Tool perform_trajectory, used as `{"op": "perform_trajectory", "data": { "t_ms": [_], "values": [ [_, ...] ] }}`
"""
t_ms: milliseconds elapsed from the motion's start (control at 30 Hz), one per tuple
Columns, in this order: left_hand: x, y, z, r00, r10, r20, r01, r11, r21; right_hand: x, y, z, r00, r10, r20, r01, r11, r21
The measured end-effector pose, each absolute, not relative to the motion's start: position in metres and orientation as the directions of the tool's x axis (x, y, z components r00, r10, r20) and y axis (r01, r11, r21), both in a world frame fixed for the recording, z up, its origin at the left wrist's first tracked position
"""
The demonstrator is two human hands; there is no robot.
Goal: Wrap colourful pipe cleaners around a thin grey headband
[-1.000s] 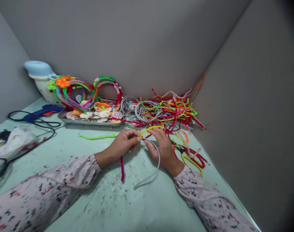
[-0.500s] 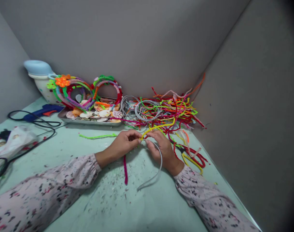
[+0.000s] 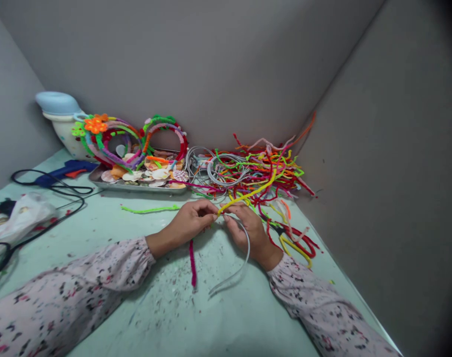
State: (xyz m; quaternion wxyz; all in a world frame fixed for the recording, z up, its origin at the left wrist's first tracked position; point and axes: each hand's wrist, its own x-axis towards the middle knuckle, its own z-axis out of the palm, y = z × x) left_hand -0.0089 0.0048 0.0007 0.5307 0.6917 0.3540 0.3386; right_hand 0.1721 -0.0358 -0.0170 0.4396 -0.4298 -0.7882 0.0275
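My left hand (image 3: 188, 223) pinches the near end of a yellow pipe cleaner (image 3: 256, 191) between thumb and forefinger. That pipe cleaner slants up to the right, past my other fingers. Close beside it, my right hand (image 3: 252, 235) is closed on a thin grey wire (image 3: 247, 245), which curves down toward me and ends near the tabletop. The two pieces meet at my fingertips, where a bit of red shows; the exact join is too small to make out. A magenta pipe cleaner (image 3: 193, 265) hangs or lies below my left hand, its upper end hidden.
A metal tray (image 3: 136, 187) holds shells and colourful wrapped hoops (image 3: 112, 148). Coiled grey wire (image 3: 226, 171) and a heap of pipe cleaners (image 3: 274, 166) lie behind my hands. Scissors (image 3: 302, 243) are at right. A blue glue gun (image 3: 64, 172), black cord (image 3: 84, 198) and white-and-blue container (image 3: 64, 119) stand left.
The free end of the yellow pipe cleaner has swung up and straightened toward the heap. Both hands stay almost in place, and the grey wire's loose end has shifted slightly.
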Motion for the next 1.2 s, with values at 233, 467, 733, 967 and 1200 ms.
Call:
{"op": "perform_trajectory", "data": {
  "t_ms": [233, 467, 733, 967, 1200],
  "values": [
    [-0.0109, 0.0047, -0.0020, 0.531, 0.832, 0.164, 0.181, -0.300, 0.937, 0.1730, -0.0369, -0.0196, -0.225, 0.721, 0.656, 0.638, 0.618, -0.460],
    [-0.0099, 0.0041, -0.0039, 0.528, 0.831, 0.174, 0.207, -0.325, 0.923, 0.1718, -0.0372, -0.0186, -0.185, 0.755, 0.629, 0.619, 0.586, -0.522],
    [-0.0072, 0.0036, -0.0092, 0.511, 0.850, 0.131, 0.121, -0.222, 0.968, 0.1705, -0.0367, -0.0161, -0.123, 0.812, 0.570, 0.582, 0.525, -0.622],
    [-0.0084, 0.0032, -0.0092, 0.481, 0.865, 0.145, 0.177, -0.257, 0.950, 0.1725, -0.0364, -0.0170, -0.168, 0.811, 0.560, 0.560, 0.546, -0.623],
    [-0.0083, 0.0028, -0.0085, 0.482, 0.853, 0.202, 0.221, -0.341, 0.914, 0.1730, -0.0364, -0.0185, -0.174, 0.806, 0.565, 0.513, 0.564, -0.647]
  ]
}}
